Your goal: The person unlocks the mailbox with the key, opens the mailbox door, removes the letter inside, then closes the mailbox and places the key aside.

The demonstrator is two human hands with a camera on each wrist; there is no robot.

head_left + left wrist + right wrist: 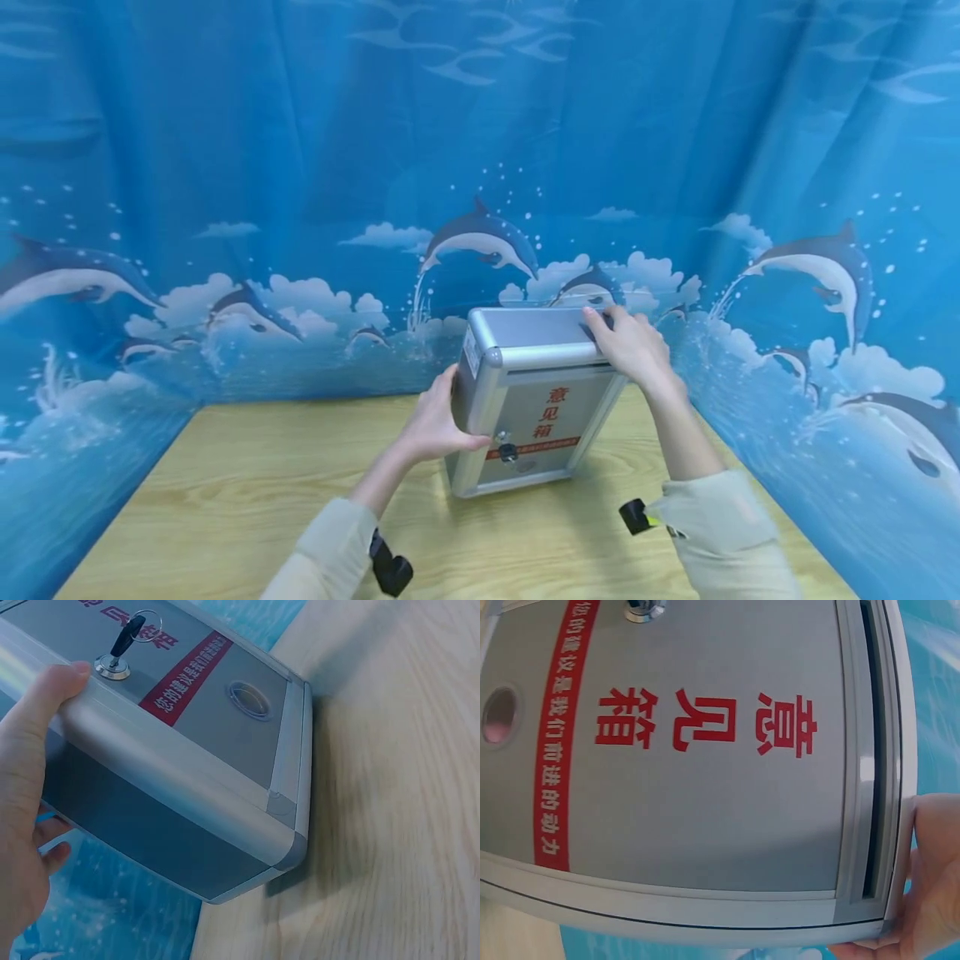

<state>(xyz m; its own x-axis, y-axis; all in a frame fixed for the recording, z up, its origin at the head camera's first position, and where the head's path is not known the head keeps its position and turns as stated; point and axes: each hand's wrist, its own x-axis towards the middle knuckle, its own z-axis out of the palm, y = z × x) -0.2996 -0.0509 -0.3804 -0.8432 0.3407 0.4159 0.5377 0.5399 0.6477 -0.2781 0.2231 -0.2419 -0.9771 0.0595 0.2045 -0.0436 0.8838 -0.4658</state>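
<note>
A silver metal suggestion box (517, 400) with red Chinese lettering stands tilted over the table, its lower edge close to the wood. My left hand (435, 425) grips its left side, the thumb on the front edge near the lock and the fingers round behind. Over the top right corner, my right hand (633, 346) holds the box, with its fingers partly hidden behind it. A key (127, 636) with a ring sits in the front lock. Below the red stripe (559, 735) is a round window (250, 700). A long dark slot (872, 750) runs along the top of the front.
The box is over a light wood-grain table (300, 483). A blue curtain (225, 167) printed with dolphins and clouds surrounds the table at the back and both sides. Black devices (392, 571) are worn at both wrists, beside pale sleeves (720, 517).
</note>
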